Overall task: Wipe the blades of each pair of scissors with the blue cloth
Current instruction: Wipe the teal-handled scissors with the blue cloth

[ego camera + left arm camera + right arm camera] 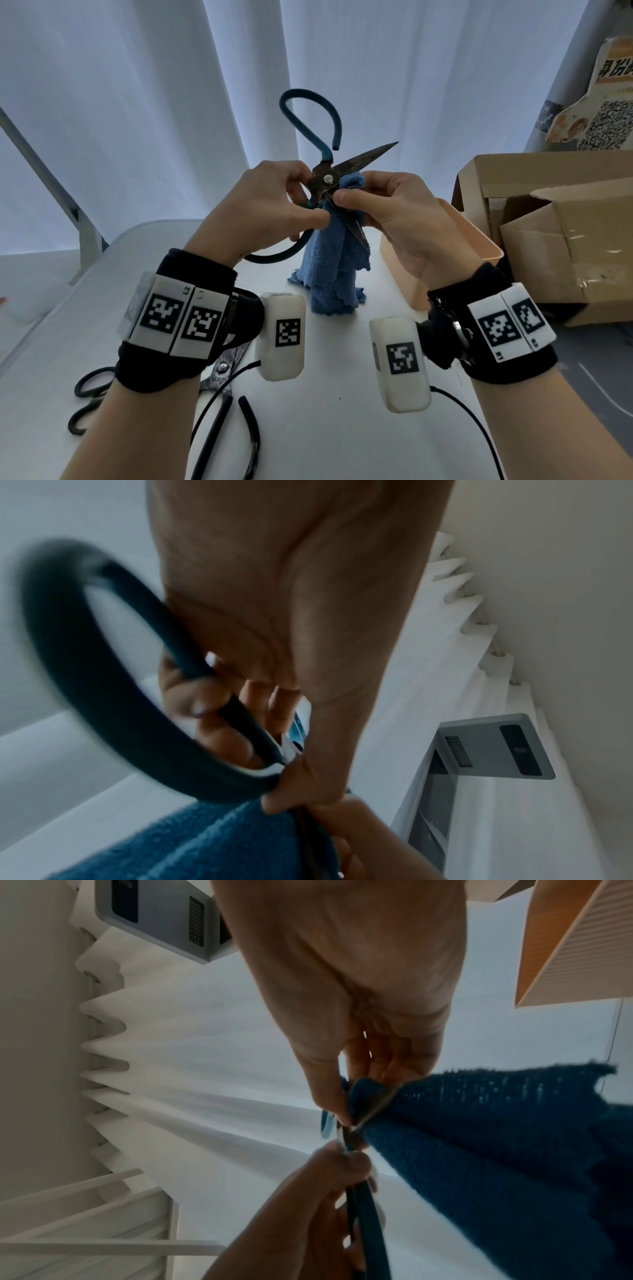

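the teal-handled scissors (325, 178), blades spread, are held above the bench (325, 394) by the left hand (253, 205) gripping near the pivot, while the blue cloth (334, 260) is pinched around the lower blade by the right hand (394, 216).

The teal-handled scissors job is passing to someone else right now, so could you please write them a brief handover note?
Left hand: grips the teal-handled scissors near the pivot, held open above the table.
Right hand: pinches the blue cloth around the lower blade; the cloth's tail rests on the table.
Upper blade is bare and looks rusty.
A black-handled pair lies on the table under the left wrist, partly hidden.
Done: cannot tell how far this pair has been wiped.
Left: finish both blades here, then the black-handled pair.
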